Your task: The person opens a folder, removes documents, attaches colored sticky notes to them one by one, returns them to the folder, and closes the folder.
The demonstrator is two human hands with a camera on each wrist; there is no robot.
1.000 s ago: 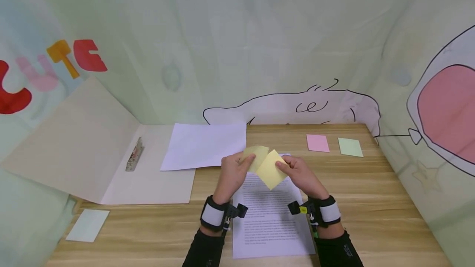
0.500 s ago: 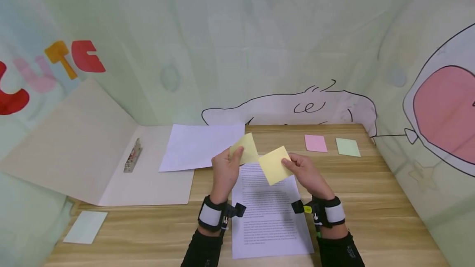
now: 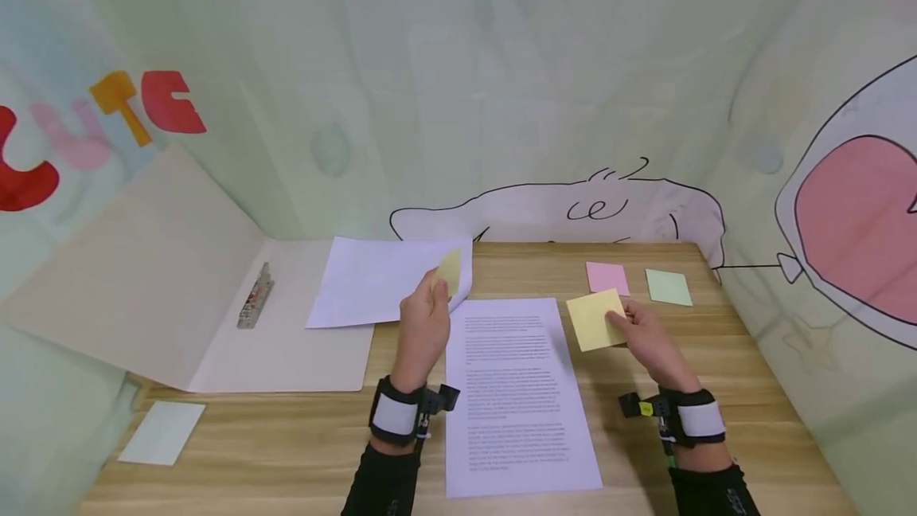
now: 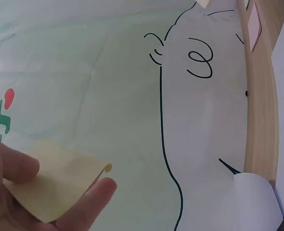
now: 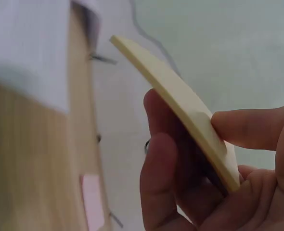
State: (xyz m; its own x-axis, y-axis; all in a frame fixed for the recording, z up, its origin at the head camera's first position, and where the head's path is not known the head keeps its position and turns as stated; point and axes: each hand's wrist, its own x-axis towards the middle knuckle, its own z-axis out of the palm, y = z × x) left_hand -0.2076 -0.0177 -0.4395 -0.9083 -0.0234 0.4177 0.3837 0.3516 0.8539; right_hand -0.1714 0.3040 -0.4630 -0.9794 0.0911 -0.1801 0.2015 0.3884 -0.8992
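Observation:
A single yellow sticky note is pinched between the thumb and fingers of my left hand, raised over the right edge of a blank white sheet. The left wrist view shows the note slightly bent, one corner curled. My right hand grips a yellow sticky note pad, thumb on one face and fingers behind it. In the right wrist view the edge of the pad looks thick. Between the hands, a printed sheet of text lies on the wooden table.
An open folder with a metal clip lies at the left, partly under the blank sheet. Pink and green sticky notes sit at the back right. A pale blue square lies front left. Printed curtain backs the table.
The two hands have drawn apart, separating the yellow note from the pad. My right hand moved right with the pad; my left moved slightly left, turning the note. The blank sheet's right edge now curls up.

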